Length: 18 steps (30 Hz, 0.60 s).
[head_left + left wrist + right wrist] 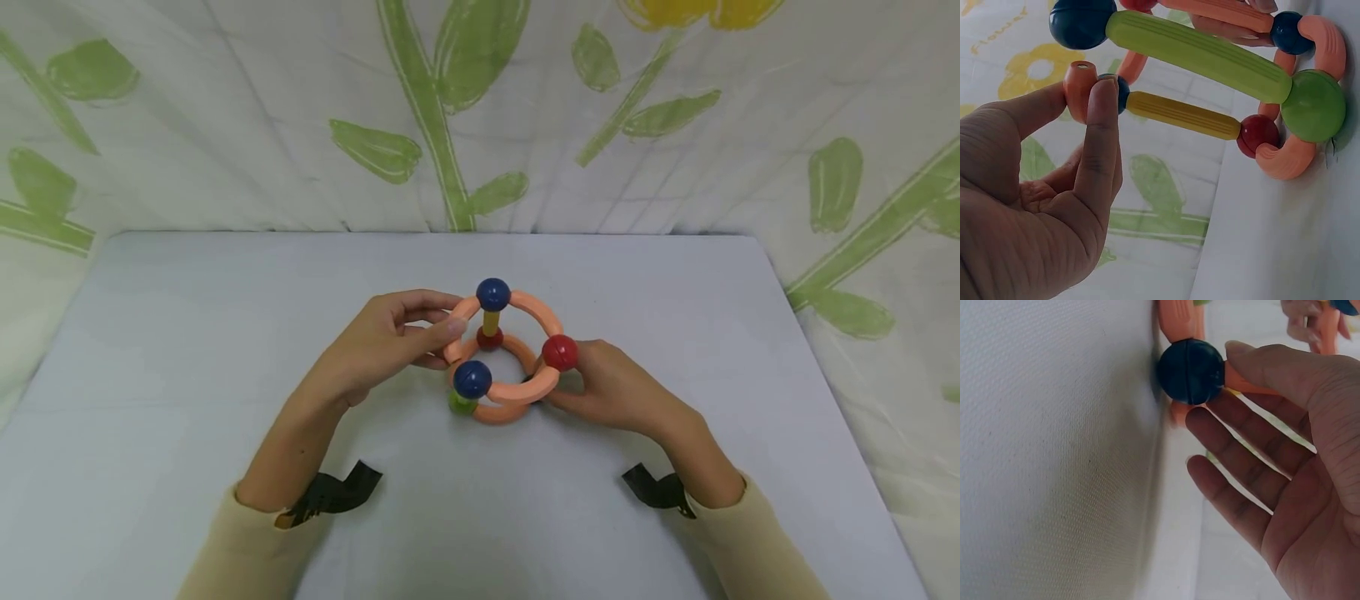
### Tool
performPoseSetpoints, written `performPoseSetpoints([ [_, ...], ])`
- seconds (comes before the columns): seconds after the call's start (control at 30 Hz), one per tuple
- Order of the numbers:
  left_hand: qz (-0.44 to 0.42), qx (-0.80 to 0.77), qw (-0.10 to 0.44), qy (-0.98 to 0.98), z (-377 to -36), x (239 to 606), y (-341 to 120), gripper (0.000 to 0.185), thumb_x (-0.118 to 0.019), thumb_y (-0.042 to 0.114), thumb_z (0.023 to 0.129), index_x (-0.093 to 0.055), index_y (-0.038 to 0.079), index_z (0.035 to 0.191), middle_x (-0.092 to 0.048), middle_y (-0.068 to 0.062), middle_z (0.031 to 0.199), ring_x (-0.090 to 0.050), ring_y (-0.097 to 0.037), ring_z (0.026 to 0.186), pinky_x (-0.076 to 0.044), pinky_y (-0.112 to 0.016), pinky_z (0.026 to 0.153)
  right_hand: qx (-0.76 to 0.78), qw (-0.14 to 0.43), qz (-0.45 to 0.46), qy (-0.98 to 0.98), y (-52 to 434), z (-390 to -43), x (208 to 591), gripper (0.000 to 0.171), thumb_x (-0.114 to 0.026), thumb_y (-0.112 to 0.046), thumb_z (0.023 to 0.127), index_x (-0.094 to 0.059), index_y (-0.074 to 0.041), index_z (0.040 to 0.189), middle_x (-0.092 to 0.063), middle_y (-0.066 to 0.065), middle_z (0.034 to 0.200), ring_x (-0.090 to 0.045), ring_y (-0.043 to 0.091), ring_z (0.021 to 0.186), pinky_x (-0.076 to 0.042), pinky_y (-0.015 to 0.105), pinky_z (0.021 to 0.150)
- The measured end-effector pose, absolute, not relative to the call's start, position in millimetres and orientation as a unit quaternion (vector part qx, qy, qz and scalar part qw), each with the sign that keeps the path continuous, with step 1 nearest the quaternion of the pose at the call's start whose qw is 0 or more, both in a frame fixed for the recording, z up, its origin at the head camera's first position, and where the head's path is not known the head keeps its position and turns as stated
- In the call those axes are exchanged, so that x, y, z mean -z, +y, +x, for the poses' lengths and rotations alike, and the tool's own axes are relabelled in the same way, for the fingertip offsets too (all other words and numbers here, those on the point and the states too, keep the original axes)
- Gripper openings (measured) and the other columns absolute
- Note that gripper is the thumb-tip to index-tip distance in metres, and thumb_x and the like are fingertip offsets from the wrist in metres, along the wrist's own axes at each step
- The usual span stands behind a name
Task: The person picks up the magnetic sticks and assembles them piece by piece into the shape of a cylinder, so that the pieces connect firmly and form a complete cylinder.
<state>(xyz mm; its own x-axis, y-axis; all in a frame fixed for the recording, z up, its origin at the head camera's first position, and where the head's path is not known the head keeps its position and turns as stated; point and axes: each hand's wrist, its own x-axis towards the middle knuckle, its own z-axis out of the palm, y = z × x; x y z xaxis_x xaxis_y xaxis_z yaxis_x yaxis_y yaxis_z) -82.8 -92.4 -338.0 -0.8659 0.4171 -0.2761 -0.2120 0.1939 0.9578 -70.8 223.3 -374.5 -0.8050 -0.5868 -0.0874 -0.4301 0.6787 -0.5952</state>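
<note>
A magnetic ball-and-rod frame [517, 392] stands on the table, with one ring above another. My left hand [397, 333] pinches a curved orange rod [1079, 94] at the upper ring's left side. One end of that rod shows a small hole and is apart from the near upper blue ball [472, 380]. At the right, my right hand [611, 385] pinches an orange rod [1244, 382] beside the lower dark blue ball [1190, 372]. A green rod [1204, 56] and a yellow rod [1185, 115] join the two rings as uprights. The fingers partly hide the right upright.
The white table [480, 517] extends around the frame on all sides. Behind it hangs a white cloth [285, 125] with green leaves and yellow flowers. Black straps [341, 492] circle both wrists near the beige sleeves [247, 550].
</note>
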Motion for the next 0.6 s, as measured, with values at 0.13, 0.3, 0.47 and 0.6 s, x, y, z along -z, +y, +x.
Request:
performPoseSetpoints([
  [0.13, 0.079, -0.635, 0.247, 0.728, -81.3, 338.5, -89.9, 0.045, -0.071, 0.033, 0.103, -0.063, 0.013, 0.142, -0.073, -0.017, 0.119, -0.079, -0.024, 0.089, -0.065, -0.047, 0.088, 0.289, 0.14, -0.277, 0.906, 223.0, -70.4, 374.4, 0.027, -0.085, -0.019, 0.09, -0.075, -0.018, 0.115, -0.077, -0.009, 0.1, -0.07, 0.013, 0.092, -0.061, 0.038, 0.087],
  [0.3, 0.086, -0.628, 0.254, 0.73, -80.3, 337.7, -89.5, 0.045, -0.07, 0.037, 0.103, -0.064, 0.013, 0.141, -0.075, -0.016, 0.113, -0.079, -0.024, 0.089, -0.065, -0.049, 0.087, 0.289, 0.143, -0.273, 0.906, 222.4, -70.5, 374.9, 0.027, -0.085, -0.021, 0.09, -0.075, -0.019, 0.115, -0.077, -0.011, 0.102, -0.07, 0.009, 0.094, -0.061, 0.038, 0.09],
  [0.47, 0.096, -0.624, 0.265, 0.729, -81.2, 336.1, -91.3, 0.047, -0.07, 0.038, 0.103, -0.064, 0.012, 0.141, -0.076, -0.017, 0.116, -0.08, -0.025, 0.091, -0.065, -0.047, 0.087, 0.279, 0.134, -0.277, 0.909, 222.9, -70.9, 373.7, 0.027, -0.085, -0.02, 0.089, -0.075, -0.018, 0.114, -0.076, -0.009, 0.097, -0.068, 0.011, 0.088, -0.06, 0.036, 0.084],
  [0.6, 0.104, -0.627, 0.28, 0.72, -81.1, 336.5, -92.9, 0.046, -0.068, 0.034, 0.105, -0.062, 0.009, 0.144, -0.077, -0.017, 0.114, -0.08, -0.025, 0.092, -0.065, -0.045, 0.088, 0.274, 0.142, -0.269, 0.912, 223.6, -70.5, 372.9, 0.026, -0.085, -0.02, 0.089, -0.074, -0.018, 0.113, -0.076, -0.008, 0.095, -0.066, 0.013, 0.085, -0.06, 0.036, 0.082],
])
